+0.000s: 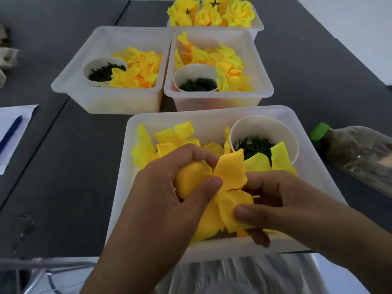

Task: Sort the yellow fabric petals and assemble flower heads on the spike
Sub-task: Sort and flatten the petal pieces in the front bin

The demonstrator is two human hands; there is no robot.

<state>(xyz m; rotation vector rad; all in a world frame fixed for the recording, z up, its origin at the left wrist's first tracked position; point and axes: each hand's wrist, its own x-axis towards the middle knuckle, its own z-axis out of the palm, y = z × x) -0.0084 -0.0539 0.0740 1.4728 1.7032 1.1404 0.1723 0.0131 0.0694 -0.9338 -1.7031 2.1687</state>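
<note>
Closest to me, my left hand point(169, 192) curls round a bunched flower head point(192, 180), thumb pressed across its front, while my right hand point(273, 200) pinches a flat petal layer point(232, 187) just beside it, thumb on top and fingers beneath. The layer spreads to the right of the bunch and touches it, so I judge it slides leftward onto the core; the spike itself I cannot see. Both hang over the near tub point(135, 149), holding loose petals point(169, 139) and a paper cup point(264, 126) of green pieces. Farther back sit two similar tubs, then finished flowers point(212, 13).
</note>
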